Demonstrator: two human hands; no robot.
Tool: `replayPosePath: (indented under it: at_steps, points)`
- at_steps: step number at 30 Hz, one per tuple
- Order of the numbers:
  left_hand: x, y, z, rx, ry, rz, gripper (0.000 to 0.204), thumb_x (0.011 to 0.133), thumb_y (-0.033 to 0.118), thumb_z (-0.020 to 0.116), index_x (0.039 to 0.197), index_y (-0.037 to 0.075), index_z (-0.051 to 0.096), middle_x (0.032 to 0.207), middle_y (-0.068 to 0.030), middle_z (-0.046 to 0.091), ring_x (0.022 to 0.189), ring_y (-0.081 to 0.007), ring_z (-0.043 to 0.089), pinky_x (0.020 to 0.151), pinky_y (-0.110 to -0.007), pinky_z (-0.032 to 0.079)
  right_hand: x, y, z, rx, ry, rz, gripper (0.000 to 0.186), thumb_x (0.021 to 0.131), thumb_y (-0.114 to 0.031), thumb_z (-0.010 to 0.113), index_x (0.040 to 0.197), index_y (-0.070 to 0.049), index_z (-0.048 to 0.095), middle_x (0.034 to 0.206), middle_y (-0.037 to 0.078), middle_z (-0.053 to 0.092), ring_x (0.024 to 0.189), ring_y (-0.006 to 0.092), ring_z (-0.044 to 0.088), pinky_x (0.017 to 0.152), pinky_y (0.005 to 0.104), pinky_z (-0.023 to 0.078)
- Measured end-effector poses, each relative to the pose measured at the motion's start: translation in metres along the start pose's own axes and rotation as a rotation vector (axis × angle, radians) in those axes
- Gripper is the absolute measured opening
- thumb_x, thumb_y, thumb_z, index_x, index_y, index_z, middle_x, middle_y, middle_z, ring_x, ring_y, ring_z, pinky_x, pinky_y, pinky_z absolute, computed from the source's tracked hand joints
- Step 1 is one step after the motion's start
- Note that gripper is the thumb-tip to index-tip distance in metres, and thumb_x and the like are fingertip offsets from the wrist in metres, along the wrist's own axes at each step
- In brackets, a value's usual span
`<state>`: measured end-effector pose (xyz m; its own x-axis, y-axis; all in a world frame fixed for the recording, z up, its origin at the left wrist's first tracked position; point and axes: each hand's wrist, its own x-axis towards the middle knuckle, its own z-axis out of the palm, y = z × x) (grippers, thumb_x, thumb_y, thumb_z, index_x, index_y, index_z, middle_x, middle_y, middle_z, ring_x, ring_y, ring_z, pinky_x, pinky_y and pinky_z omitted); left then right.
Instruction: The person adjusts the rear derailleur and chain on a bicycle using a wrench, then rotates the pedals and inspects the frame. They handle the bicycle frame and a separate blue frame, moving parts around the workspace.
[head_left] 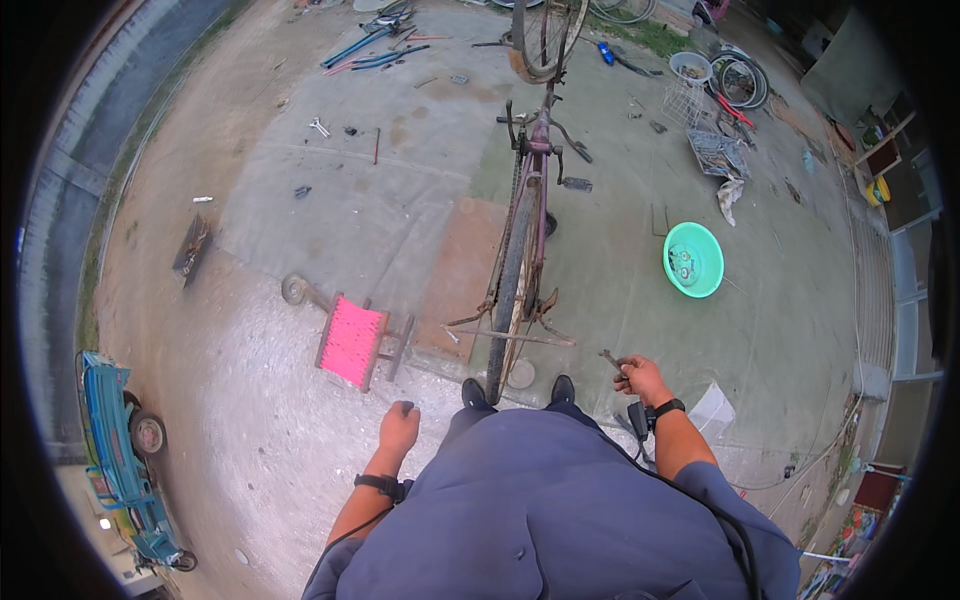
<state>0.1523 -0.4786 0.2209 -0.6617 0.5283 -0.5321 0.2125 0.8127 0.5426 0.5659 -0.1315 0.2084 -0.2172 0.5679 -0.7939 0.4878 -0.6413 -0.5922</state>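
My right hand is closed around a small metal wrench, which sticks out toward the upper left. Lower at the left, my left hand is closed, with a small dark thing at its fingertips that I cannot make out. Between my hands and ahead of my feet is an old bicycle with a purple frame. Its near wheel comes almost to my shoes, and a rusty metal stand spreads out on both sides of it. Neither hand touches the bicycle.
A low stool with a pink woven seat stands left of the wheel. To the right sits a green basin with small parts inside. Loose wrenches and bicycle frame tubes lie farther off. A blue three-wheeled cart is parked far left.
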Motion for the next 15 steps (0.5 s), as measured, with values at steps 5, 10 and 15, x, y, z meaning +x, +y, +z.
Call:
replayPosePath:
  at_steps: [5,10,15]
  points:
    - [-0.032,0.020,0.041,-0.101,0.053,-0.079,0.042,0.090,0.028,0.059,0.115,-0.005,0.062,0.105,-0.0252,0.069,0.101,-0.0367,0.067,0.089,-0.042,0.052,0.022,0.022,-0.063,0.038,-0.010,0.019,0.029,0.098,-0.012,0.049,0.125,-0.005,0.056,0.091,0.013,0.070,0.065,0.0218,0.069,0.055,0.0306,0.051]
    - [-0.065,0.045,0.074,-0.189,0.086,-0.075,0.040,0.089,0.024,0.061,0.114,-0.007,0.062,0.098,-0.0234,0.071,0.091,-0.0308,0.070,0.084,-0.038,0.053,0.033,0.047,-0.121,0.043,0.007,0.036,0.031,0.096,-0.011,0.050,0.126,-0.007,0.056,0.091,0.013,0.070,0.066,0.0217,0.070,0.054,0.0312,0.051]
    - [-0.085,0.060,0.079,-0.159,0.103,-0.070,0.039,0.089,0.023,0.060,0.113,-0.008,0.063,0.096,-0.0223,0.071,0.088,-0.0294,0.071,0.082,-0.037,0.054,0.036,0.063,-0.148,0.055,0.026,0.033,0.033,0.095,-0.010,0.050,0.127,-0.007,0.054,0.093,0.013,0.069,0.067,0.0209,0.070,0.054,0.0301,0.051]
